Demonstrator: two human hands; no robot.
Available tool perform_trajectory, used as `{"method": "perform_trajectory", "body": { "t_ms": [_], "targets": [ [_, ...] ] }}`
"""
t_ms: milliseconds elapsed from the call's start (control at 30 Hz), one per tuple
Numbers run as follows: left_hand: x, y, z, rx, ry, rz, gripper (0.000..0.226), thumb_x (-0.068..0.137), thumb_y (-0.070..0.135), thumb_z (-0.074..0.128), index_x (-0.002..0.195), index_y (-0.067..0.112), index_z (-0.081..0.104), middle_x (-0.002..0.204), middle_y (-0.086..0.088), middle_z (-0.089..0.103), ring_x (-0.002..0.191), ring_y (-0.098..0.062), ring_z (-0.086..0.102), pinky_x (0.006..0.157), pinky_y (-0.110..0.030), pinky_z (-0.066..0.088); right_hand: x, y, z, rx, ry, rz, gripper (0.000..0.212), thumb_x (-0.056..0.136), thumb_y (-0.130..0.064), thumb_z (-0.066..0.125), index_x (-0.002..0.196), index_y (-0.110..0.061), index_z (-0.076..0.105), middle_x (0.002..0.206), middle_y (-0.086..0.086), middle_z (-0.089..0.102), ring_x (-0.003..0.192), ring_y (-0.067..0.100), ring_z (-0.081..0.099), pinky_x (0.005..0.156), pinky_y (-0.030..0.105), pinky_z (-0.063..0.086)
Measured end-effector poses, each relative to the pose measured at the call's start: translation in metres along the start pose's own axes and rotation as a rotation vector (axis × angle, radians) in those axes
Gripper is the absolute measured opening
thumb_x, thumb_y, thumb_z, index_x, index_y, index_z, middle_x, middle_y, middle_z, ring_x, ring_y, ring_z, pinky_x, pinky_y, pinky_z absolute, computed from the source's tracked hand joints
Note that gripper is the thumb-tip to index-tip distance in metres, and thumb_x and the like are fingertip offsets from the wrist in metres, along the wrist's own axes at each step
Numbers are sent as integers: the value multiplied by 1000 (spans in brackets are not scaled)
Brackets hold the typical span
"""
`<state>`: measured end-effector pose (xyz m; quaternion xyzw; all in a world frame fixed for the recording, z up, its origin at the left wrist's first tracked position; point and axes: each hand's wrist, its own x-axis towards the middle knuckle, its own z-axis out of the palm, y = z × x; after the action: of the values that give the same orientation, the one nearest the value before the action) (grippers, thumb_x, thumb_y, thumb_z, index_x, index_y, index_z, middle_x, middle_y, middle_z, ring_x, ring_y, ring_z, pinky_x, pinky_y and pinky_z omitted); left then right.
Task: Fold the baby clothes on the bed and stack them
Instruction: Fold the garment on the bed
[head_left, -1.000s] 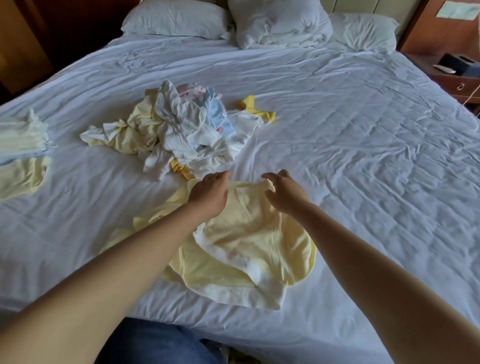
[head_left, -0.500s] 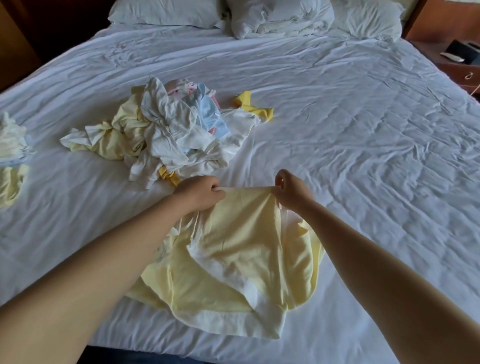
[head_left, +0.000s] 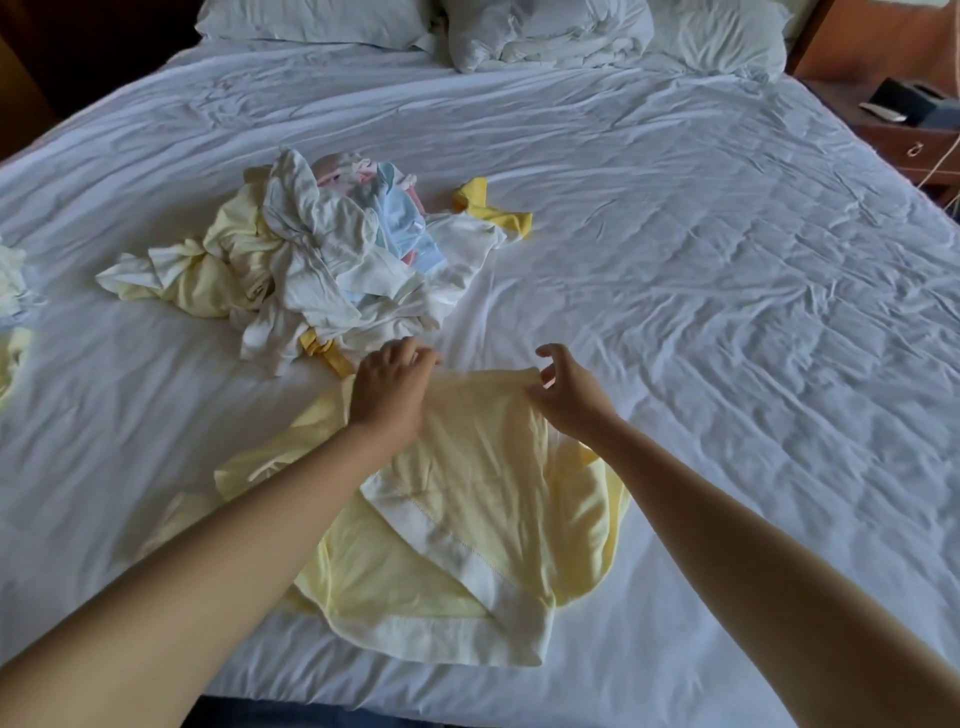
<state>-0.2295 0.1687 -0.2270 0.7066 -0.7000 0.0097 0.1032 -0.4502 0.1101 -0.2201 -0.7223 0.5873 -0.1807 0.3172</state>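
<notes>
Near the front edge of the bed (head_left: 727, 312) lies a yellow baby top (head_left: 467, 499) with white trim, spread on the white sheet. Its bottom hem is close to the bed's edge. The left hand (head_left: 392, 397) sits on the top left corner with fingers curled down. The back of the hand hides them, so I cannot tell if they hold the cloth. The right hand (head_left: 569, 397) is at the top right corner. Its fingers are loose, the tips just touch the top edge, and the thumb is lifted off. Just behind the left hand is a messy pile of clothes (head_left: 322, 260). To the right runs a wide stretch of wrinkled sheet. Some small pale clothes (head_left: 13, 283) lie at the far left edge. Pillows (head_left: 311, 21) line the far end. A wooden nightstand (head_left: 919, 140) stands past the right side.
</notes>
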Motion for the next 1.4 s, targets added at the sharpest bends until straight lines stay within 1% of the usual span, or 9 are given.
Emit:
{"method": "perform_trajectory", "body": {
  "t_ms": [167, 267, 467, 533, 600, 700, 967, 1200, 1400],
  "targets": [
    [-54, 56, -2, -234, -120, 191, 38, 91, 21, 54, 129, 18, 56, 138, 1, 48, 130, -21, 43, 102, -34, 36, -40, 18, -16, -145, 17, -124, 27, 89, -39, 61, 110, -23, 55, 103, -10, 57, 94, 9, 57, 72, 27, 43],
    [-81, 79, 6, -205, -228, 226, 49, 100, 35, 42, 147, 24, 38, 154, 4, 29, 143, -15, 26, 115, -29, 21, -63, 25, -29, -386, -98, -133, 23, 85, -51, 57, 87, -28, 60, 97, -11, 56, 97, 10, 54, 74, 29, 41],
    [-102, 99, 5, -99, -304, 273, 65, 101, 49, 35, 155, 21, 12, 163, -1, 8, 150, -18, 7, 119, -31, 6, -89, 28, -46, -578, -168, -389, 22, 85, -38, 57, 96, -27, 73, 125, -18, 62, 137, 3, 37, 109, 22, 22],
    [-105, 101, 5, -90, -327, 297, 68, 100, 49, 37, 156, 20, 9, 163, 0, 6, 150, -17, 4, 120, -31, 6, -94, 28, -50, -596, -173, -434, 21, 88, -35, 55, 88, -23, 72, 113, -11, 69, 133, 5, 43, 111, 21, 19],
    [-107, 103, 5, -71, -361, 304, 71, 100, 51, 37, 156, 17, 8, 164, 0, 4, 150, -16, 1, 122, -33, 5, -98, 25, -53, -613, -179, -396, 25, 92, -40, 53, 83, -22, 66, 98, -4, 72, 125, 13, 53, 105, 27, 33],
    [-109, 107, 7, -19, -430, 298, 80, 97, 58, 35, 156, 17, -1, 164, -1, -4, 150, -18, -7, 122, -40, 2, -105, 21, -60, -659, -142, -289, 32, 94, -50, 48, 93, -25, 68, 94, -2, 68, 100, 21, 62, 72, 30, 41],
    [-115, 118, 11, 125, -586, 323, 89, 88, 77, 26, 148, 37, -26, 153, -10, -38, 140, -32, -36, 116, -56, -12, -122, 52, -71, -822, -117, -141, 37, 94, -54, 44, 106, -24, 63, 104, -1, 68, 96, 21, 62, 74, 31, 41],
    [-122, 117, 13, 137, -586, 326, 93, 86, 80, 24, 146, 34, -30, 150, -1, -44, 138, -24, -40, 115, -55, -16, -138, 63, -40, -671, 103, -263, 39, 95, -23, 50, 134, -28, 54, 133, -2, 55, 126, 21, 47, 109, 33, 26],
    [-144, 104, 22, 147, -505, 400, 107, 66, 93, 4, 145, 29, -30, 157, 0, -33, 141, -18, -37, 117, -51, -15, -174, 68, 2, -507, -50, -232, 59, 99, -50, 28, 154, -30, 22, 162, -3, 16, 150, 14, 8, 121, 32, 4]
  ]
}}
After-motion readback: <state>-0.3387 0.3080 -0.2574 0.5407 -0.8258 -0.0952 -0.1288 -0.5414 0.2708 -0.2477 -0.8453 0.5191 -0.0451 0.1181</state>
